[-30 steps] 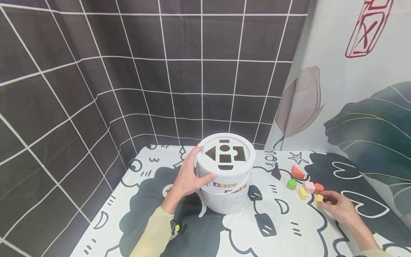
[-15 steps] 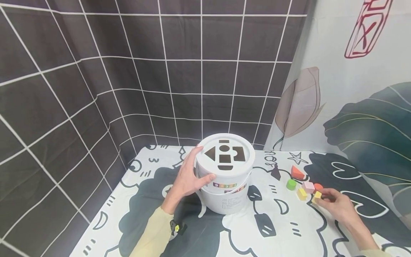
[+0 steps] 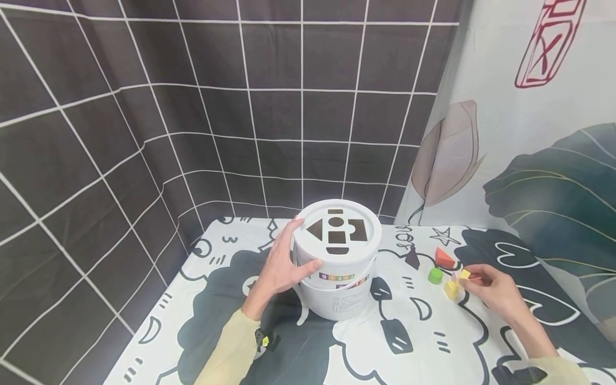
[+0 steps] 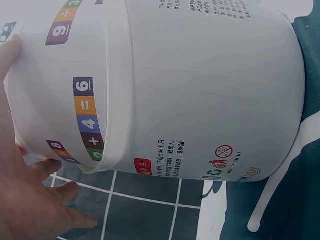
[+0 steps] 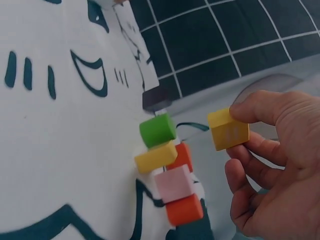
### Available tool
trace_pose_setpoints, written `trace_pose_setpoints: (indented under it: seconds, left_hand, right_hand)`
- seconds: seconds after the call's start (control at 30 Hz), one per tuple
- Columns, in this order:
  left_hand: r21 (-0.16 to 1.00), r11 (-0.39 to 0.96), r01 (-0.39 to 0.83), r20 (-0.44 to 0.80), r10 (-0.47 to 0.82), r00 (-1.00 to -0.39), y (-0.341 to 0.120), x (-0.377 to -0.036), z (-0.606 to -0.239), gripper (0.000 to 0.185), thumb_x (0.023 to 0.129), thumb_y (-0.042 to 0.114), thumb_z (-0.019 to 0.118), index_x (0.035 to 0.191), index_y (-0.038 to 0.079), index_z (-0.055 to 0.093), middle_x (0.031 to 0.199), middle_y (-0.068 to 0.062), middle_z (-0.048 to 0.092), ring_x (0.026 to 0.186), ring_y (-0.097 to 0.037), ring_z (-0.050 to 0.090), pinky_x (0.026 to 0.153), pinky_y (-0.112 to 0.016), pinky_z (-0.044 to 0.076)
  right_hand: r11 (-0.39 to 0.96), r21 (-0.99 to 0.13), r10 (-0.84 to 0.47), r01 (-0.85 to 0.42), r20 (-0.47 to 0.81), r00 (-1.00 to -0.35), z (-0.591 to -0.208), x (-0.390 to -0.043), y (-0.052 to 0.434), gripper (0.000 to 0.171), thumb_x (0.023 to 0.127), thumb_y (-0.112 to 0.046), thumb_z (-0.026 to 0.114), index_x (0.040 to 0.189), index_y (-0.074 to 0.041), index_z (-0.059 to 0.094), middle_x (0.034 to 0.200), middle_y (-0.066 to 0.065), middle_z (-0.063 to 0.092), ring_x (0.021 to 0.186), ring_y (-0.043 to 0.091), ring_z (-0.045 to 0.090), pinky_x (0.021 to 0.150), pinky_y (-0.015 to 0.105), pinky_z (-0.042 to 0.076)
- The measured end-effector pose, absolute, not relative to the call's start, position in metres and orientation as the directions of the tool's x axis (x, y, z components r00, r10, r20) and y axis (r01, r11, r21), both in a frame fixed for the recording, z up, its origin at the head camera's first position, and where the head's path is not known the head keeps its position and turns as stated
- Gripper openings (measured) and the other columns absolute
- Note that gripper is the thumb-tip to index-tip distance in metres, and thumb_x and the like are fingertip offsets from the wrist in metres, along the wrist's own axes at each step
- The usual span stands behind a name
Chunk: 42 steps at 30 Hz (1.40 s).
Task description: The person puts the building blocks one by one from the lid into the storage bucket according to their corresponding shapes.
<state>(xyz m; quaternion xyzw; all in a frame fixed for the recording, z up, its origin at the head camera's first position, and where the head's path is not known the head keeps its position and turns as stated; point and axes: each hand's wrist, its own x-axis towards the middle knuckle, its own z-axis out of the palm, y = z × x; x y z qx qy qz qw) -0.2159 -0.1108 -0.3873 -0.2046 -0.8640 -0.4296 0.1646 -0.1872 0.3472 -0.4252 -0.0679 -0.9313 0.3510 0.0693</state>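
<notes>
A white bucket (image 3: 339,299) stands upright on the patterned cloth, its white lid (image 3: 312,248) cut with shaped holes, among them a triangle, a circle and a square. My left hand (image 3: 281,267) rests against the bucket's left side near the lid, thumb in front and fingers spread, as the left wrist view also shows. At the right, my right hand (image 3: 498,291) pinches a small yellow block (image 5: 229,131) between thumb and fingers, raised above the other blocks. Below it lie a second yellow block (image 5: 156,158), a green cylinder (image 5: 158,130) and a pink block (image 5: 174,184).
A red-orange wedge (image 3: 444,258) lies behind the green cylinder. An orange round block (image 5: 185,210) touches the pink one. The dark patch (image 5: 156,98) nearby may be a block or print; I cannot tell. A dark gridded curtain (image 3: 269,117) hangs behind the table.
My right hand has lifted the yellow block off the cloth and carried it up and left, over the pink block. The left hand and bucket stay put.
</notes>
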Motion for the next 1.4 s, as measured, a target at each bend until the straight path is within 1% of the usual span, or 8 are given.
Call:
trace_pose_setpoints:
  seconds: [0.13,0.27,0.37,0.53,0.77,0.9,1.13,1.4]
  left_hand:
    - [0.678,0.545,0.494,0.459,0.212,-0.863,-0.110,-0.215,-0.387,0.093,0.076,0.051,0.078,0.153,0.021,0.035,0.161,-0.006,0.030,0.145,-0.031,0.029,0.109,-0.064,0.028]
    - [0.681,0.545,0.490,0.457,0.207,-0.865,-0.110,-0.216,-0.388,0.093,0.076,0.050,0.078,0.153,0.021,0.035,0.161,-0.006,0.030,0.145,-0.030,0.029,0.109,-0.064,0.028]
    - [0.682,0.542,0.491,0.458,0.207,-0.865,-0.111,-0.216,-0.388,0.093,0.076,0.050,0.078,0.153,0.021,0.035,0.161,-0.007,0.030,0.145,-0.031,0.028,0.109,-0.064,0.027]
    - [0.676,0.541,0.501,0.469,0.208,-0.858,-0.111,-0.216,-0.387,0.093,0.075,0.051,0.078,0.153,0.020,0.036,0.161,-0.007,0.030,0.145,-0.030,0.028,0.110,-0.062,0.027]
    - [0.673,0.546,0.499,0.469,0.207,-0.859,-0.110,-0.217,-0.388,0.094,0.075,0.051,0.078,0.153,0.019,0.036,0.160,-0.007,0.031,0.145,-0.030,0.028,0.110,-0.062,0.027]
    - [0.679,0.551,0.485,0.455,0.203,-0.867,-0.110,-0.217,-0.388,0.094,0.075,0.052,0.077,0.153,0.020,0.036,0.160,-0.006,0.031,0.145,-0.029,0.028,0.110,-0.061,0.027]
    - [0.677,0.544,0.496,0.469,0.201,-0.860,-0.110,-0.216,-0.389,0.093,0.075,0.052,0.078,0.153,0.020,0.036,0.160,-0.007,0.031,0.145,-0.031,0.029,0.109,-0.062,0.028]
    - [0.675,0.538,0.504,0.478,0.202,-0.855,-0.110,-0.216,-0.389,0.094,0.075,0.053,0.078,0.152,0.019,0.037,0.160,-0.007,0.032,0.144,-0.030,0.031,0.109,-0.060,0.029]
  right_hand:
    - [0.750,-0.660,0.159,0.041,0.120,-0.980,-0.420,-0.188,0.340,0.048,0.091,-0.018,0.069,0.126,0.012,0.054,0.108,0.027,0.060,0.096,0.038,0.056,0.068,0.034,0.046]
    - [0.748,-0.663,0.125,-0.015,0.163,-0.979,-0.412,-0.191,0.331,0.046,0.092,-0.017,0.067,0.126,0.011,0.054,0.107,0.026,0.061,0.094,0.036,0.058,0.062,0.029,0.050]
    - [0.751,-0.657,0.093,-0.055,0.188,-0.978,-0.402,-0.195,0.325,0.046,0.094,-0.018,0.067,0.126,0.011,0.054,0.105,0.026,0.063,0.093,0.037,0.059,0.059,0.028,0.050]
    - [0.757,-0.643,0.046,-0.117,0.230,-0.972,-0.381,-0.206,0.310,0.048,0.094,-0.024,0.070,0.126,0.009,0.056,0.101,0.021,0.065,0.090,0.033,0.059,0.066,0.033,0.045]
    - [0.733,-0.659,-0.001,-0.166,0.243,-0.970,-0.349,-0.217,0.286,0.053,0.095,-0.030,0.070,0.130,0.006,0.056,0.111,0.024,0.061,0.100,0.037,0.056,0.066,0.033,0.047]
    - [0.733,-0.653,-0.030,-0.190,0.248,-0.968,-0.336,-0.223,0.273,0.051,0.095,-0.032,0.069,0.129,0.004,0.057,0.110,0.022,0.062,0.100,0.035,0.056,0.070,0.036,0.046]
    - [0.722,-0.647,-0.049,-0.245,0.306,-0.951,-0.318,-0.232,0.249,0.044,0.093,-0.027,0.071,0.123,0.003,0.061,0.104,0.018,0.064,0.097,0.032,0.057,0.072,0.036,0.046]
    - [0.706,-0.638,-0.082,-0.308,0.359,-0.930,-0.297,-0.245,0.213,0.034,0.090,-0.020,0.071,0.114,0.002,0.064,0.095,0.015,0.066,0.087,0.029,0.058,0.071,0.036,0.046]
